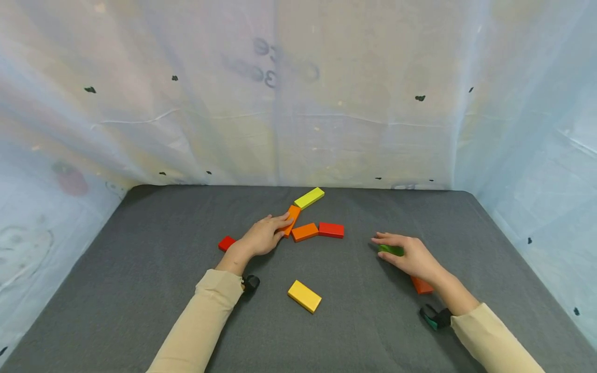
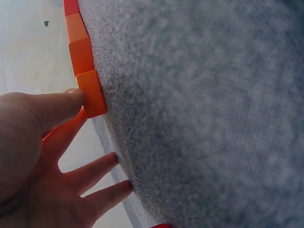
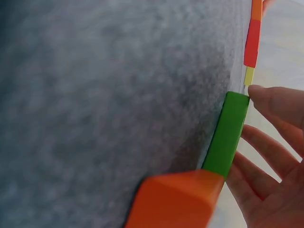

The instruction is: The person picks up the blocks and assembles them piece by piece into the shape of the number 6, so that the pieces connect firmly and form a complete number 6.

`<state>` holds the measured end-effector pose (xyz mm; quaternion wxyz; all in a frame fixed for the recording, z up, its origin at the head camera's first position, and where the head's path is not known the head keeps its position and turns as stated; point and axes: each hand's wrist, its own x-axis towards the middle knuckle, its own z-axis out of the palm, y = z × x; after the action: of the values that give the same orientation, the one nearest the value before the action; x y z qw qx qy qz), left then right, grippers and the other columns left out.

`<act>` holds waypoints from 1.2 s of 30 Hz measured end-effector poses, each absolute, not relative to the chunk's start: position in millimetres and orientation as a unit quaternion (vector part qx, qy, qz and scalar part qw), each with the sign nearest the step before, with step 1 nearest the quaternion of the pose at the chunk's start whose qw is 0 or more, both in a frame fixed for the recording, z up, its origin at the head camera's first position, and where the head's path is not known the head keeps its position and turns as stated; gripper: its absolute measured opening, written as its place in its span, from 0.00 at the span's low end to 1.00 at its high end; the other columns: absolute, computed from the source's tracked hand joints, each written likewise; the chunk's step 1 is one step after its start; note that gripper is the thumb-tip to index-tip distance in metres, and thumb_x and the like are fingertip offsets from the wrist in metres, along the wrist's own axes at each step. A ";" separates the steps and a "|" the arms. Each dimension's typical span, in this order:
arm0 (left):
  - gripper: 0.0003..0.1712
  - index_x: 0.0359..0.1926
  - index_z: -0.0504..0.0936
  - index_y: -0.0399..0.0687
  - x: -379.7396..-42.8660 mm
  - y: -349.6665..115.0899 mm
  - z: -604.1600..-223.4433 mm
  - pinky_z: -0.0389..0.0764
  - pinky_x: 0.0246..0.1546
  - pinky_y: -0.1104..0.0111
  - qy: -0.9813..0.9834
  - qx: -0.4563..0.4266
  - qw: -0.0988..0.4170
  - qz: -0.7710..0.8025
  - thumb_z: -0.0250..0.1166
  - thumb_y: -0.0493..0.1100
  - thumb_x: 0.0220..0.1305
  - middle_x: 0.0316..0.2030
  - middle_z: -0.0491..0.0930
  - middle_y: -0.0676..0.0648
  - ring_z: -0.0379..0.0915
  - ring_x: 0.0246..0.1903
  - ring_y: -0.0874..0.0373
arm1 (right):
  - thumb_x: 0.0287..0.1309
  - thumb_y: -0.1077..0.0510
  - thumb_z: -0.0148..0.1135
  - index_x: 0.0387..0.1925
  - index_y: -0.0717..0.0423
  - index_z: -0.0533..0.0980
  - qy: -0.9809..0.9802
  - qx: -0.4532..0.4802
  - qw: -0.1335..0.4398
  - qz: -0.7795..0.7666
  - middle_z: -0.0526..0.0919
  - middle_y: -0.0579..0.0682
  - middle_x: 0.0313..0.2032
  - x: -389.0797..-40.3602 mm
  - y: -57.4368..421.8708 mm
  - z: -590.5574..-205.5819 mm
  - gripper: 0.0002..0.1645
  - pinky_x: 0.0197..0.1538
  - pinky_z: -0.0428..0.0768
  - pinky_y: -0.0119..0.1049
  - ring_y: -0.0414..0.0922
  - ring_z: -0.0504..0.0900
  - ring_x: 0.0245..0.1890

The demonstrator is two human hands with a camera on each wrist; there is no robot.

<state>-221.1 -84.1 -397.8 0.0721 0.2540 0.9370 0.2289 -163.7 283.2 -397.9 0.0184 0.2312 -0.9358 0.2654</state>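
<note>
An orange block [image 1: 292,217] lies slantwise under the fingers of my left hand [image 1: 263,234], and in the left wrist view the thumb presses near the end of this orange block [image 2: 93,95]. The index finger is partly hidden behind it, while other fingers reach down by the cloth. Over on the right, my right hand [image 1: 412,255] holds a green block [image 1: 392,250] between thumb and fingers. The right wrist view has the thumb at a top corner of the green block [image 3: 227,135], the fingers along its far side.
A yellow-green block [image 1: 309,198], a second orange block [image 1: 305,232] and a red block [image 1: 331,230] adjoin the left hand's block. Nearer lies a yellow block [image 1: 304,296]. Another red block [image 1: 226,243] is beside the left wrist, an orange-red block [image 1: 422,285] beneath the right one.
</note>
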 end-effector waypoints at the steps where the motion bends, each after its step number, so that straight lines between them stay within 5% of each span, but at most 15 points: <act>1: 0.27 0.69 0.66 0.43 -221.0 -84.0 -397.7 0.55 0.70 0.48 0.937 0.254 0.072 0.229 0.55 0.36 0.70 0.71 0.59 0.43 0.53 0.69 0.35 | 0.59 0.59 0.65 0.56 0.57 0.79 -0.936 0.232 0.021 0.265 0.75 0.60 0.61 -163.0 284.5 -398.4 0.22 0.57 0.74 0.60 0.60 0.73 0.61; 24: 0.27 0.69 0.67 0.44 -221.0 -84.2 -396.3 0.54 0.71 0.48 0.936 0.251 0.081 0.234 0.55 0.36 0.70 0.71 0.58 0.43 0.51 0.70 0.35 | 0.56 0.62 0.67 0.53 0.55 0.81 -0.938 0.248 0.043 0.238 0.77 0.60 0.58 -150.5 306.0 -397.0 0.21 0.49 0.79 0.55 0.60 0.75 0.57; 33: 0.27 0.69 0.67 0.46 -221.3 -84.0 -396.3 0.54 0.70 0.45 0.938 0.241 0.089 0.232 0.55 0.37 0.71 0.72 0.57 0.44 0.49 0.70 0.34 | 0.53 0.64 0.68 0.51 0.55 0.82 -0.936 0.253 0.052 0.241 0.80 0.58 0.56 -152.8 308.2 -398.8 0.21 0.37 0.78 0.32 0.56 0.80 0.52; 36: 0.27 0.69 0.67 0.46 -221.4 -83.9 -396.9 0.54 0.70 0.45 0.939 0.240 0.089 0.230 0.55 0.37 0.70 0.72 0.58 0.43 0.50 0.70 0.33 | 0.53 0.64 0.68 0.51 0.55 0.82 -0.936 0.253 0.055 0.238 0.81 0.58 0.55 -153.2 308.3 -399.2 0.21 0.37 0.79 0.33 0.56 0.81 0.51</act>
<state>-221.4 -83.9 -396.9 0.0887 0.2403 0.9388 0.2303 -153.2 308.3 -399.2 0.0550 0.2533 -0.9360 0.2383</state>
